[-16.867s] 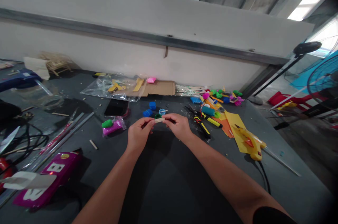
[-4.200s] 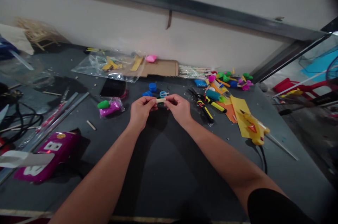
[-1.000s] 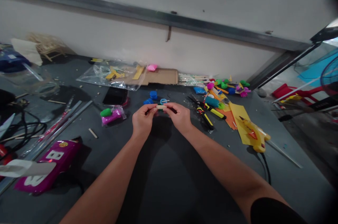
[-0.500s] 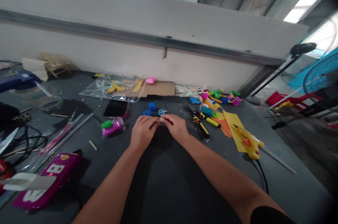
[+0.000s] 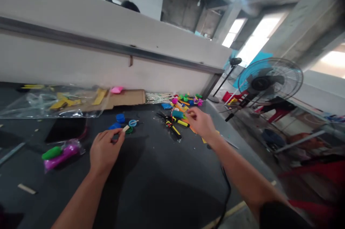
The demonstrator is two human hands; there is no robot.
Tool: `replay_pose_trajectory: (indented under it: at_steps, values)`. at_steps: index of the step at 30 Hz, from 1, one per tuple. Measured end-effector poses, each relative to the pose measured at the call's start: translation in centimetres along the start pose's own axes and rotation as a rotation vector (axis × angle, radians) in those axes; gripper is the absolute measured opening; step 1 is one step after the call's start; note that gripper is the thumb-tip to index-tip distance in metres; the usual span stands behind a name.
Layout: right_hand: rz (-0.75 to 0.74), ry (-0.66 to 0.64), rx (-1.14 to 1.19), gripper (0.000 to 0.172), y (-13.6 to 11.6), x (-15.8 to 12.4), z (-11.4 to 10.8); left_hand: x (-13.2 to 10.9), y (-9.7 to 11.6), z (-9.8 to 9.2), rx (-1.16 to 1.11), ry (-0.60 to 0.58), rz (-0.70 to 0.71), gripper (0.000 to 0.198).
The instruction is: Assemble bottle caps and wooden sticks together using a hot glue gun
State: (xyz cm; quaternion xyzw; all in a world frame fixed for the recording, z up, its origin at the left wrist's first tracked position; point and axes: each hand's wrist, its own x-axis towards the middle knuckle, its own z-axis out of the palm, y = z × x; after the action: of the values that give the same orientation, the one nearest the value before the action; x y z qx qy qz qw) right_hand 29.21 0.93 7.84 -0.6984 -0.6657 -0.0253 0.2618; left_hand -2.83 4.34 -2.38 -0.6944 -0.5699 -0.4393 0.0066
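Between the fingertips of my left hand is a small pale wooden piece, just beside a blue ring and a green ring on the dark table. My right hand is raised at the right, near a teal roll and orange strips. Its fingers are pinched together, and what they hold, if anything, is too small to name. Yellow-and-black pliers lie between my hands. Blue caps stand behind my left hand.
Green and purple clay packs and a dark phone lie at the left. Behind them are a clear plastic bag and cardboard. A fan stands beyond the table's right side. A black cable crosses the right edge.
My hands have separated: the left keeps the wooden piece, the right has moved right towards the coloured items. The view has turned to the right.
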Motion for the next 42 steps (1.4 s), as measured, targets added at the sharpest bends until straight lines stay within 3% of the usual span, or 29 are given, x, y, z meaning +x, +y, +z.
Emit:
replay_pose_trajectory:
  at_steps: [3,5,7,13,16,18,19,22,23,26,31,35,38,42]
  values:
    - [0.381,-0.124,-0.311,0.030,6.6,-3.1,-2.6,-0.1,0.6,0.1,-0.014,-0.001,-0.039,0.019]
    - [0.591,-0.252,-0.412,0.041,10.1,-4.9,-2.5,-0.2,1.1,0.2,-0.025,-0.013,-0.043,0.018]
    - [0.677,-0.319,-0.412,0.046,12.5,-6.2,-1.4,-0.3,1.7,0.3,-0.026,-0.023,-0.041,0.017]
    - [0.735,-0.314,-0.230,0.030,15.4,-6.4,0.9,-0.9,2.4,-0.1,-0.035,0.010,0.014,0.014]
    - [0.940,-0.144,0.203,0.031,15.8,-6.5,0.7,-1.0,2.2,-0.6,-0.058,0.022,0.035,0.012]
    - [0.912,-0.073,0.404,0.023,14.9,-6.6,0.1,-1.1,2.2,-0.8,-0.064,0.041,0.050,0.011]
    - [0.877,-0.004,0.647,0.016,14.1,-6.6,-0.2,-1.1,2.3,-0.9,-0.064,0.049,0.055,0.010]
    - [0.746,0.055,1.159,0.023,9.7,-6.2,-1.3,-1.1,2.6,-1.1,-0.069,0.065,0.085,0.010]
    - [0.724,-0.011,1.267,0.023,7.9,-5.9,-1.5,-1.1,2.7,-1.1,-0.072,0.071,0.101,0.010]
    - [0.687,-0.383,1.483,0.023,2.2,-4.5,-0.5,-1.1,2.7,-1.1,-0.071,0.091,0.149,0.011]
    - [0.446,-0.727,1.584,0.021,-5.0,-2.1,4.6,-1.0,1.7,-1.3,-0.046,0.128,0.165,0.011]
    - [0.470,-0.894,1.680,0.027,-8.1,-0.8,8.4,-0.8,0.7,-1.6,0.023,0.156,0.120,0.012]
    - [0.448,-0.904,1.617,0.029,-9.0,-0.9,9.9,-0.6,0.2,-1.6,0.048,0.160,0.096,0.013]
    - [0.289,-0.796,1.392,0.032,-9.0,-1.6,10.6,-0.6,0.0,-1.1,0.086,0.141,0.073,0.015]
